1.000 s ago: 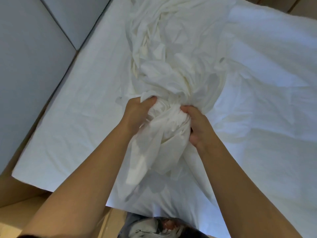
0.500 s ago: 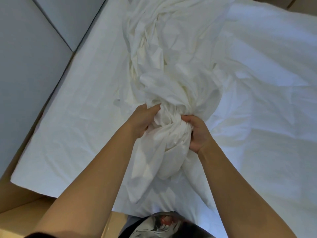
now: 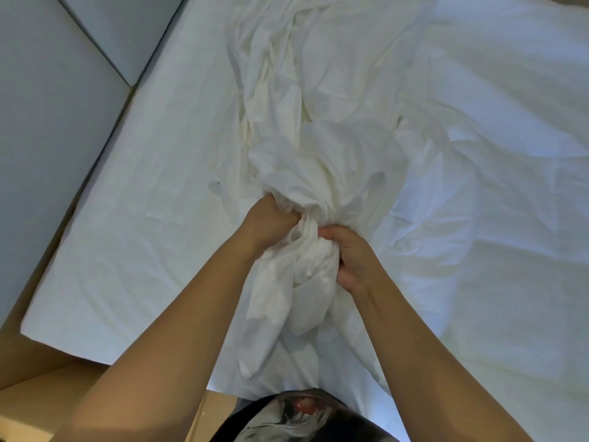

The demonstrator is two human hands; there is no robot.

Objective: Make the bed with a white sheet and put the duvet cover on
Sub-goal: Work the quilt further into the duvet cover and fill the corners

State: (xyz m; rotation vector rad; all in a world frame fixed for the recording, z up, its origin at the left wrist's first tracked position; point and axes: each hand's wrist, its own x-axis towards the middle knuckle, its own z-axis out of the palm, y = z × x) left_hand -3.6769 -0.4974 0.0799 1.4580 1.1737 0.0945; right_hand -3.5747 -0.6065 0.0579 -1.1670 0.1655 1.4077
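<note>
Clutching duvet cover (image 3: pixel 318 154) | left hand (image 3: pixel 264 224); right hand (image 3: pixel 353 260) | fists closer than before

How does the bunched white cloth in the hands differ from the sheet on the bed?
The bunched cloth is gathered into thick folds; the sheet lies spread flat with light creases. The left hand and right hand grip the bunched cloth; the sheet lies under it, not gripped. The bunched cloth looks creamier, the sheet cooler white. Both are plain fabric.
</note>
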